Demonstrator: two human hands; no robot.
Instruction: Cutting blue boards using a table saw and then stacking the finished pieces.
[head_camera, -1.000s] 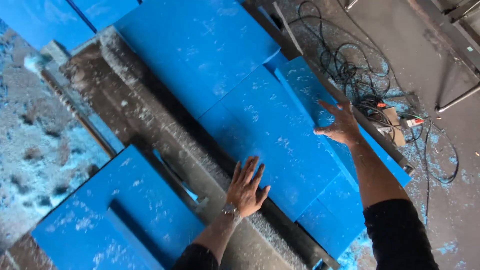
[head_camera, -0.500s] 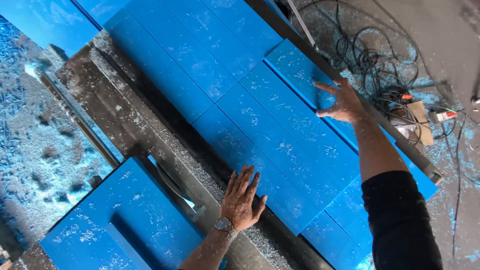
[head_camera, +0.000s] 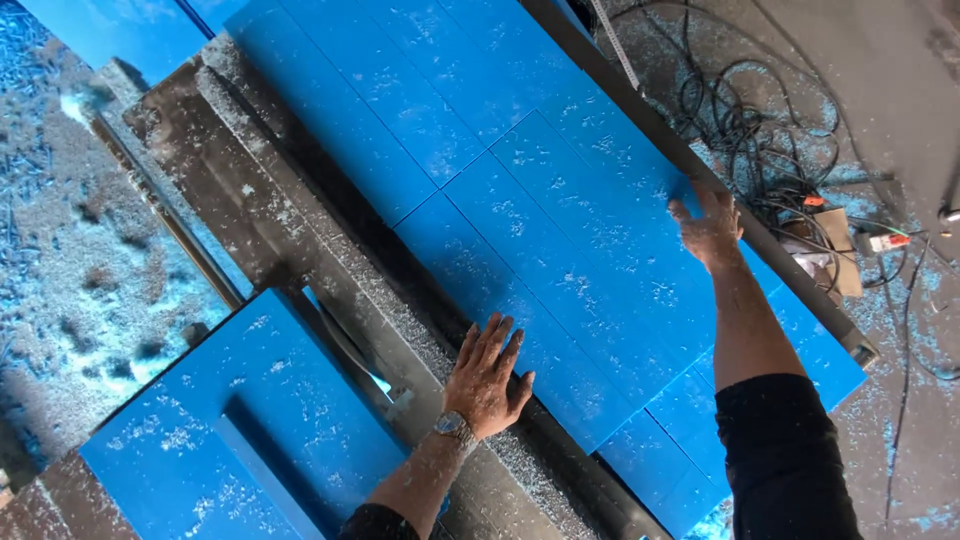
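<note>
While flat, both hands (head_camera: 487, 375) (head_camera: 708, 230) (fingers spread), press blue boards (head_camera: 560, 250)

Left hand (head_camera: 487, 378) on panel's (head_camera: 560, 260) near edge, right hand (head_camera: 708, 228) at far edge, cables (head_camera: 760, 140) beyond

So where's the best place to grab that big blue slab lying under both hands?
Probably by its two long edges, one hand from each side, roughly as now: the left hand lies flat on the near edge and the right hand on the far edge. The blue slab is wide, flat and dusted with shavings, so its top offers no grip.
</note>
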